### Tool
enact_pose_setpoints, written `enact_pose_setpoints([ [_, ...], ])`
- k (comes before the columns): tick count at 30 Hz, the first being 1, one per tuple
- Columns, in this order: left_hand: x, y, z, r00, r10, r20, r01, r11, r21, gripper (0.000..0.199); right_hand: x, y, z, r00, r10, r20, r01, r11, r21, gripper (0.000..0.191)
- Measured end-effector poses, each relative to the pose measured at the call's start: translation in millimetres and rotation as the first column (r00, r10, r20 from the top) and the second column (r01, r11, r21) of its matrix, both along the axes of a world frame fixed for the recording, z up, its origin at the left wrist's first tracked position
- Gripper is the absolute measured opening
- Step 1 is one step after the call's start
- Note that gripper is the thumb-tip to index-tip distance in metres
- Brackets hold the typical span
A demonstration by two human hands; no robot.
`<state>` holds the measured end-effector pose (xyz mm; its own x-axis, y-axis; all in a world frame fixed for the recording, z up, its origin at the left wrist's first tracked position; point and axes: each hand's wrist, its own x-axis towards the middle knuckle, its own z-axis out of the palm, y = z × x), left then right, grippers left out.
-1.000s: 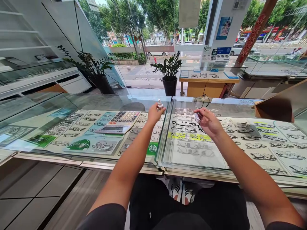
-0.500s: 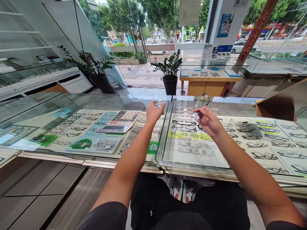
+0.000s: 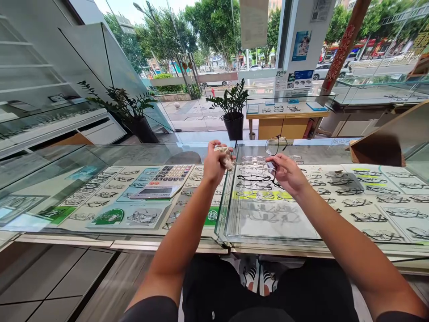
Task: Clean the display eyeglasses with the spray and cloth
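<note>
My left hand (image 3: 214, 163) is closed around a crumpled pale cloth (image 3: 225, 156), just left of the seam between two glass counter panels. My right hand (image 3: 288, 173) pinches a pair of thin dark-rimmed eyeglasses (image 3: 276, 146), held upright above the right-hand panel. One round lens stands above my fingertips and the other shows below and left of them. A pale label or tag shows by the lower lens. The two hands are a short way apart, and the cloth does not touch the eyeglasses.
Under the glass countertop (image 3: 201, 243) lie rows of spectacle frames (image 3: 357, 202). A large calculator (image 3: 157, 192) is at the left. A brown box-like stand (image 3: 375, 154) is at the right. Beyond the counter stand potted plants (image 3: 233, 125) and a wooden display table (image 3: 284, 127).
My left hand has gone from spread fingers beside a small white object to closed on the cloth. My right hand keeps hold of the eyeglasses. The view has tilted slightly up.
</note>
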<state>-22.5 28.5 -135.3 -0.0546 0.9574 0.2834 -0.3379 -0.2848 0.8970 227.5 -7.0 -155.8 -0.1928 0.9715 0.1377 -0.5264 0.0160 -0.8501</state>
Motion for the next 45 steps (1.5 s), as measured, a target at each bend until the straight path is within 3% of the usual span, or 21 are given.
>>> enact_pose_setpoints([
  [5,23.3,-11.0,-10.3,0.985,-0.172,-0.030,0.171,0.984,-0.042,0.056,-3.7,-4.5,0.7,1.000,0.012,0.014,-0.012,0.999,0.031,0.024],
  [10,33.0,-14.5,-20.3,0.976,-0.187,-0.113,0.183,0.982,-0.043,0.059,-8.0,-8.7,0.7,0.997,-0.003,0.072,-0.003,0.996,0.090,0.026],
  [19,40.6,-21.7,-24.4,0.966,-0.141,-0.214,0.148,0.989,0.016,0.044,-12.9,-13.2,-0.1,0.989,-0.033,0.142,0.008,0.985,0.175,0.021],
  [25,42.0,-24.6,-19.2,0.958,-0.243,-0.152,0.238,0.970,-0.052,0.048,-14.4,-9.5,-3.6,0.989,-0.076,0.124,0.065,0.994,0.089,0.028],
  [35,39.6,-17.5,-20.4,0.942,-0.336,0.020,0.324,0.887,-0.330,0.040,-12.2,-3.3,-7.9,0.984,-0.150,0.094,0.144,0.988,0.064,0.028],
  [40,39.3,-18.4,-20.2,0.916,-0.400,-0.033,0.366,0.866,-0.341,0.050,-9.8,-3.2,-5.1,0.979,-0.170,0.116,0.160,0.983,0.092,0.026],
  [45,41.0,-18.6,-21.5,0.928,-0.367,-0.071,0.321,0.880,-0.350,0.042,-9.0,-8.2,1.3,0.993,-0.096,0.071,0.094,0.995,0.033,0.029],
])
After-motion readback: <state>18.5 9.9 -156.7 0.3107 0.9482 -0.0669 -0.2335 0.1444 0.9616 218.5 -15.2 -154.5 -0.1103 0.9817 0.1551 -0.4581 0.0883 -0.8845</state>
